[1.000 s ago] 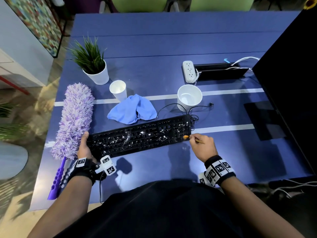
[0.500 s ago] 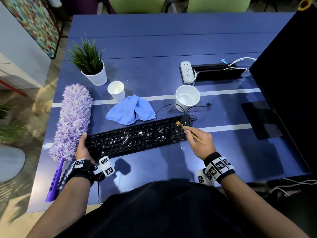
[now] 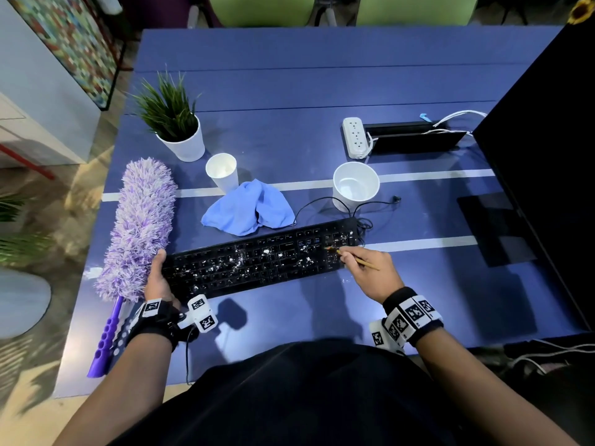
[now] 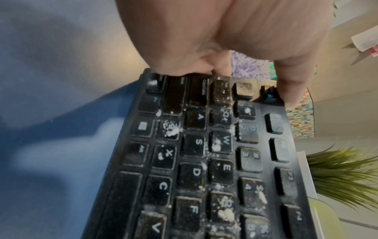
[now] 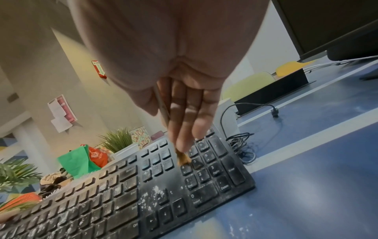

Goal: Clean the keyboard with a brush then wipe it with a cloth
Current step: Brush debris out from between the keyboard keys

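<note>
Between the right hand's fingers a thin brush is pinched, bristles on the number pad of the crumb-speckled keyboard, whose opposite end the left hand grips, blue cloth lying just behind on the surface.

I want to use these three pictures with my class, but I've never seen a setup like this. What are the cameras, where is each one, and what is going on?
No machine: a person wears three cameras, one on the head, one on each wrist. The head view looks down on a blue table. The left hand grips the end of a dusty keyboard; its wrist view shows the keys close up. The right hand pinches a thin brush, its bristles on the number keys. A cloth, duster, plant and two cups lie nearby.
</note>
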`<state>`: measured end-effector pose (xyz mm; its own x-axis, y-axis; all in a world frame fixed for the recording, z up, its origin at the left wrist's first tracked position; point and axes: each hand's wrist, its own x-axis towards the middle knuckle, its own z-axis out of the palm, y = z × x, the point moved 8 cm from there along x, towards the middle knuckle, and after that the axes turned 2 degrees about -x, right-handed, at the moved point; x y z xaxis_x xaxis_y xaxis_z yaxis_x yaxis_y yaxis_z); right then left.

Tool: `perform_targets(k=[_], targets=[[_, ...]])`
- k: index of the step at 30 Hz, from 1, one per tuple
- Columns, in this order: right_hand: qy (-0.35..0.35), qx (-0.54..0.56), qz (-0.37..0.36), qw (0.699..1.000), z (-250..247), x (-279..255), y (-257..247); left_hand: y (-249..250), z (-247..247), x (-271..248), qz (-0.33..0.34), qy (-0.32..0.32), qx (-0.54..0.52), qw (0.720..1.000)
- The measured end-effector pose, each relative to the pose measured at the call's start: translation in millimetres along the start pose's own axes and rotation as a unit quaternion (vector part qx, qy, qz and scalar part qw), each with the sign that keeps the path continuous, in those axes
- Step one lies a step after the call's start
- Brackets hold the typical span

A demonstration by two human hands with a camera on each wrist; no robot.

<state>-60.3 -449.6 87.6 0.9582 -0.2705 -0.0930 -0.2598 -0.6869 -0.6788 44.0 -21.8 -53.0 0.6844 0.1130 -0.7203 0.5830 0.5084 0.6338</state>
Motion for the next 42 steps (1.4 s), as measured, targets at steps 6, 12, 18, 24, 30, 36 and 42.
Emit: perform_targets(k=[6, 12, 18, 24, 30, 36, 42], targets=[[0.080, -0.012, 0.052, 0.995, -18, 4, 14, 1, -2, -1, -0.003, 0.007, 0.004, 1.000], [0.075, -0.036, 0.043, 0.996, -22, 3, 11, 2, -7, 1, -0.001, 0.023, 0.010, 1.000], [0.067, -0.021, 0.003, 0.998, -15, 6, -4, 2, -3, -4, -0.007, 0.012, 0.013, 1.000], [0.066, -0.004, 0.020, 0.998, -26, 6, 3, 0, -6, -7, -0.009, 0.035, -0.001, 0.999], [0.120, 0.019, 0.028, 0.992, -41, 5, 7, 5, -4, -4, -0.002, 0.025, -0.020, 0.999], [0.116, -0.017, 0.049, 0.992, -32, 7, 13, 4, 6, -10, 0.007, 0.000, -0.019, 1.000], [0.115, 0.010, 0.059, 0.992, -35, 11, 18, 3, 3, -6, 0.001, 0.009, -0.009, 1.000]])
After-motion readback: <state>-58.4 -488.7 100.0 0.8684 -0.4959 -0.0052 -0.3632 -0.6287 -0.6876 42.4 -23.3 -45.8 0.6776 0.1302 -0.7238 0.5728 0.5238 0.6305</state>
